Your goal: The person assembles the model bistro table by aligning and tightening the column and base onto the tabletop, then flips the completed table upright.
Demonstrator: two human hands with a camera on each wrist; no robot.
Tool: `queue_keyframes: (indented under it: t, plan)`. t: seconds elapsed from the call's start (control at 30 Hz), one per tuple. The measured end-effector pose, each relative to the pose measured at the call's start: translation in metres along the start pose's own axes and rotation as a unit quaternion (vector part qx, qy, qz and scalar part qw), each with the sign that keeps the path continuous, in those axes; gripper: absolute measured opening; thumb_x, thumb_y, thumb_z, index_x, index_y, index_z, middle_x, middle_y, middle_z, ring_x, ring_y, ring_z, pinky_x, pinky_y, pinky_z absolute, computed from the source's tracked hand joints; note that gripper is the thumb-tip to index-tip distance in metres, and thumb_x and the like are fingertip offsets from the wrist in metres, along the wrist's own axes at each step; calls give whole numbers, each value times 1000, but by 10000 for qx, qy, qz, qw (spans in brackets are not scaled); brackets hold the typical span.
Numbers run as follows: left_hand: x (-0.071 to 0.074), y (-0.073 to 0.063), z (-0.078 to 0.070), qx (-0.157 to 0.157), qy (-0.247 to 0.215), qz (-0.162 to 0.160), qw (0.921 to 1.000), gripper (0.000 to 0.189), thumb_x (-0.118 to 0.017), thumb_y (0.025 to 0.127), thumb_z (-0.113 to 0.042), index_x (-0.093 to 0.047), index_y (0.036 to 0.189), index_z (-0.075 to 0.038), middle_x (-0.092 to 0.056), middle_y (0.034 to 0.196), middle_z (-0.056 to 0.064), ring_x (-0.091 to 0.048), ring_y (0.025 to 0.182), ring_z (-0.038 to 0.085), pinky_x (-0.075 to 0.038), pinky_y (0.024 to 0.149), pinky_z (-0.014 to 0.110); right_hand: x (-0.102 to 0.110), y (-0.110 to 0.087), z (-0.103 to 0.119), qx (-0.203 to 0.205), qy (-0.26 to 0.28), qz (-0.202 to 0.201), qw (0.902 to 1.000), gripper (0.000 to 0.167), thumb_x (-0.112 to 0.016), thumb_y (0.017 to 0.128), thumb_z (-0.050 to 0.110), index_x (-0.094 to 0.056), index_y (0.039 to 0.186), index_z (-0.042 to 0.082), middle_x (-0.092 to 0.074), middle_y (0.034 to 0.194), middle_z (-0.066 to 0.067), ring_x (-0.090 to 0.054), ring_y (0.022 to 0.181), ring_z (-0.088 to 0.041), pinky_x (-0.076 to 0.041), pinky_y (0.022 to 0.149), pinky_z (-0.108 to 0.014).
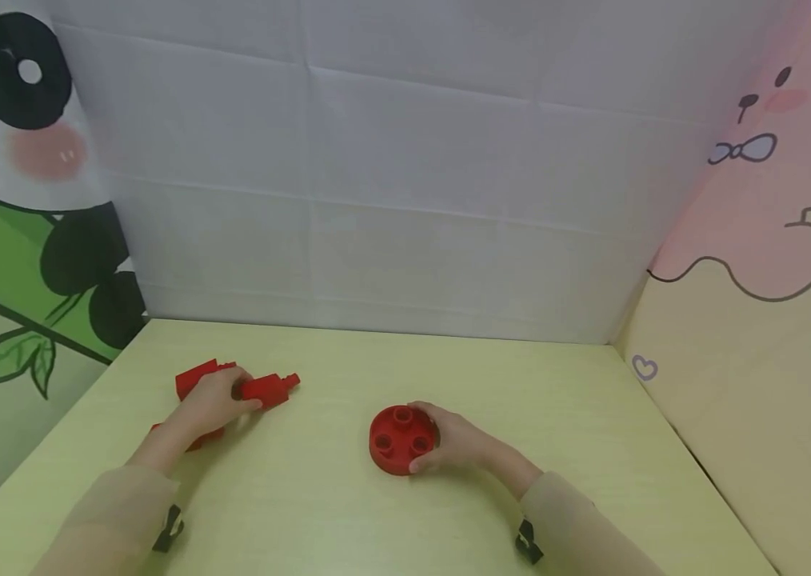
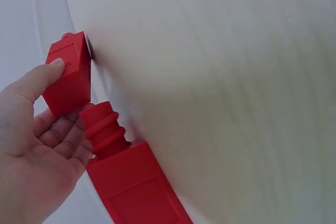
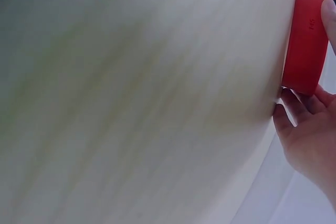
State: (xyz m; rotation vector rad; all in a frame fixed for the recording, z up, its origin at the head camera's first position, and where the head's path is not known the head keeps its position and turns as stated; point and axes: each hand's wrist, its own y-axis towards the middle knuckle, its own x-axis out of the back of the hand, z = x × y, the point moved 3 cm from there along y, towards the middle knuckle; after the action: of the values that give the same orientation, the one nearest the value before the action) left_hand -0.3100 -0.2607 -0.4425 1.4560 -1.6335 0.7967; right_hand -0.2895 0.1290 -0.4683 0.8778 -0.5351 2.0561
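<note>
On the left of the table, my left hand (image 1: 217,398) holds a red block with a narrow peg (image 1: 267,390) pointing right in the head view. The left wrist view shows the thumb on one face of this block (image 2: 68,85) and fingers beneath it. Closer to that camera is another red block with a ridged, screw-like neck (image 2: 139,187). Near the table's middle, my right hand (image 1: 459,440) grips the right edge of a thick red disc (image 1: 400,436) with three round sockets on top. Thumb and fingers span the disc's rim (image 3: 304,40) in the right wrist view.
Two more red pieces lie beside the left hand: one behind it (image 1: 193,378), one nearer the front (image 1: 207,438), partly hidden by the wrist. A white wall cloth (image 1: 405,200) rises at the table's back edge. Printed panels flank the pale yellow table (image 1: 348,528).
</note>
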Motion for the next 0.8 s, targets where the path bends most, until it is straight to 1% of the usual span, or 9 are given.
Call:
queue_keyframes:
  t: [0.17, 0.3, 0.43, 0.6, 0.7, 0.8]
  plan:
    - [6, 1, -10, -43, -82, -166, 9998, 45, -73, 82, -29, -58, 114, -2, -63, 106, 15, -56, 92, 28, -50, 79, 47, -2, 1, -1, -17, 12, -2, 10000, 95, -83, 67, 44, -34, 144, 18, -51, 130, 8, -47, 120, -12, -43, 98, -33]
    - [10, 2, -23, -69, -165, -276, 9995, 46, -71, 82, -29, -56, 115, -1, -63, 105, 15, -57, 92, 28, -50, 79, 46, -2, 2, -4, 0, -38, -36, 10000, 94, -83, 67, 43, -34, 144, 17, -51, 130, 7, -47, 120, -13, -43, 99, -35]
    - [16, -1, -37, -12, -274, -414, 9988, 49, -70, 83, -31, -54, 117, 1, -62, 104, 17, -57, 90, 29, -52, 78, 44, -2, 2, -4, -8, -120, -26, 9999, 95, -83, 67, 43, -34, 144, 17, -51, 130, 7, -47, 121, -13, -42, 100, -35]
    - [25, -7, -58, -29, -345, -519, 9981, 52, -69, 83, -32, -52, 119, 2, -62, 105, 18, -57, 91, 30, -52, 76, 43, -1, 2, -4, -13, -82, -6, 10000, 94, -83, 67, 44, -34, 144, 17, -51, 130, 7, -47, 120, -12, -42, 99, -34]
    - [30, -12, -73, -133, -409, -582, 9974, 51, -69, 83, -32, -53, 119, 1, -62, 105, 16, -57, 91, 29, -52, 76, 42, 0, 2, -3, 14, -70, -4, 10000, 94, -83, 68, 44, -34, 143, 16, -51, 130, 6, -47, 120, -14, -43, 99, -35]
    - [32, -17, -89, -334, -556, -646, 9958, 49, -69, 83, -31, -54, 118, -1, -62, 102, 13, -57, 90, 27, -52, 73, 37, 0, 2, -2, 0, -81, 0, 10000, 94, -83, 67, 43, -35, 143, 16, -51, 131, 5, -47, 121, -14, -43, 99, -35]
